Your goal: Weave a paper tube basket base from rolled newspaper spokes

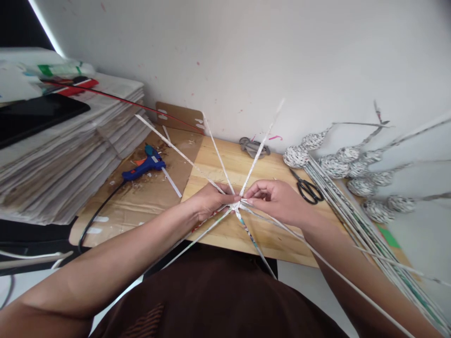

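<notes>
Several rolled paper sticks (259,155) cross at a small woven centre (235,205) and fan out like spokes over the wooden table. My left hand (213,199) grips the spokes at the left of this centre, thumb pressed on top. My right hand (273,199) pinches a paper stick close to the crossing from the right side. The fingertips of both hands almost meet. Some spokes reach over the table's front edge towards my brown garment, and a long one passes below my right forearm. My fingers partly hide the crossing.
A blue glue gun (146,164) lies on cardboard (130,211) at left, beside a tall paper stack (88,145) bearing a phone (42,115). At right are black scissors (309,190), a bundle of paper sticks (347,216) and several woven paper pieces (333,165). A wall stands behind.
</notes>
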`<state>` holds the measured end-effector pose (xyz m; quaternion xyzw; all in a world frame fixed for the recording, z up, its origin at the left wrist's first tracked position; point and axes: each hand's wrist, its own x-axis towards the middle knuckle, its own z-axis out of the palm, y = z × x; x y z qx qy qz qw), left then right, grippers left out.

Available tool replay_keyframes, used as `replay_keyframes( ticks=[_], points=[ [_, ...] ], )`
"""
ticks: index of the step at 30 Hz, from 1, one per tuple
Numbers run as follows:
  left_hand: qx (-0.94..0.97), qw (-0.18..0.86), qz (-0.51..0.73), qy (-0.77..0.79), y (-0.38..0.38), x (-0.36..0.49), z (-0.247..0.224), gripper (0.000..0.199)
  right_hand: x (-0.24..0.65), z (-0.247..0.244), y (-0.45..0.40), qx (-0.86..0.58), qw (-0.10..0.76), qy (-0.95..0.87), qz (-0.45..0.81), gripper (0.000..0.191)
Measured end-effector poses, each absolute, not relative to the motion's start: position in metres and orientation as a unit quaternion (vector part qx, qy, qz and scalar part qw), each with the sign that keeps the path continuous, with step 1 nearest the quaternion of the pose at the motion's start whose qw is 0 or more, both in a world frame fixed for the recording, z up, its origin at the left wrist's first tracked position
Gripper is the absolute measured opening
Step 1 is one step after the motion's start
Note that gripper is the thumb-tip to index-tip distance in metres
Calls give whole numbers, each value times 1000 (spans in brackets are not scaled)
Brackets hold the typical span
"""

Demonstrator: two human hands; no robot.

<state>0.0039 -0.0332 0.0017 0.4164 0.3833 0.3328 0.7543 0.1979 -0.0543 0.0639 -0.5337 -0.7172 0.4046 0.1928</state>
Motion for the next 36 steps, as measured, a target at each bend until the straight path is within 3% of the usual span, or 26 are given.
replay_keyframes(
  ticks=[4,7,12,20,25,28,33,36],
  points=[
    [428,747,353,366,-34,4,-7,26,201,64,-54,-512,206,-711,436,17],
    [427,741,375,359,-35,4,-12,28,202,65,-57,-523,208,-729,390,16],
    [389,746,392,373,-35,6,-11,28,204,68,-61,-538,103,-760,350,16],
    [377,766,341,393,-34,6,-5,25,208,66,-59,-477,84,-870,98,20],
    [412,761,322,383,-35,6,-4,21,205,66,-62,-477,62,-876,38,20],
    [432,762,311,367,-37,6,-5,22,204,64,-62,-461,84,-883,12,19],
    [449,731,355,372,-43,8,-7,23,210,48,-61,-379,224,-896,-61,12],
    [446,716,367,391,-46,9,-7,24,221,35,-67,-353,222,-904,-96,14]
  ],
)
